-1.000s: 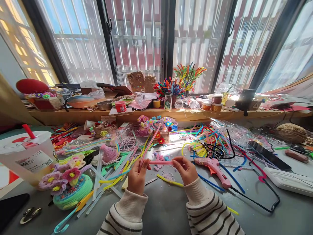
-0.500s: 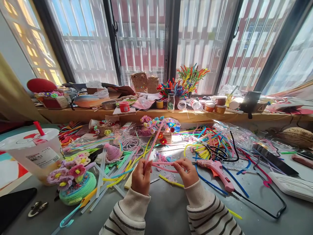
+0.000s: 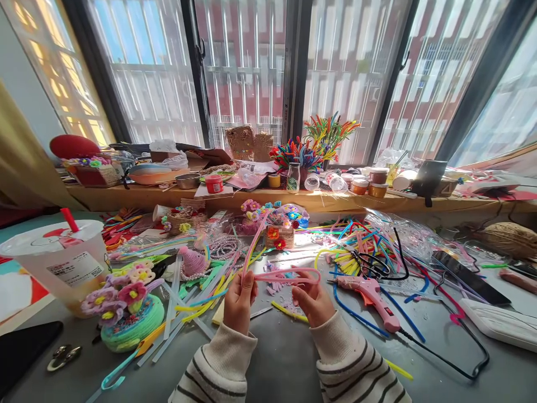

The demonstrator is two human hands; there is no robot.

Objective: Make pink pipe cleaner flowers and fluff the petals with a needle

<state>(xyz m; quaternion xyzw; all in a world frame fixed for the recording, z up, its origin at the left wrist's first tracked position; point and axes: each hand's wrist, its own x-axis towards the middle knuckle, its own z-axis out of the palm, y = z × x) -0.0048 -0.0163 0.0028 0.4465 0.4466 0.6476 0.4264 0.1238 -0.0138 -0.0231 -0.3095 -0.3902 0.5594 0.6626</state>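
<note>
Head view, read from my remote station. My left hand point(image 3: 238, 302) has thumb and fingers closed, pinching a pink strip point(image 3: 272, 276). From that pinch one length slants up and away; the rest runs across to the right fingers and bends back there in a narrow loop. My right hand point(image 3: 314, 302) is half curled at the loop's end, thumb below the strip; I cannot tell whether those fingers grip it.

Just beyond the gap between both sets of fingers lie pastel scraps point(image 3: 285, 286) on the grey table point(image 3: 285, 358). Below the loop, near the right thumb, I log a yellow strip point(image 3: 289, 312). To the right of the right fingers, apart from them: a pink glue gun point(image 3: 373, 295), with black-handled scissors point(image 3: 371, 264) beyond it. Left of the left fingers: clear sticks point(image 3: 170, 310), then a green flower pot point(image 3: 133, 327). Farther out beyond the fingers sits a flower basket point(image 3: 280, 238).
</note>
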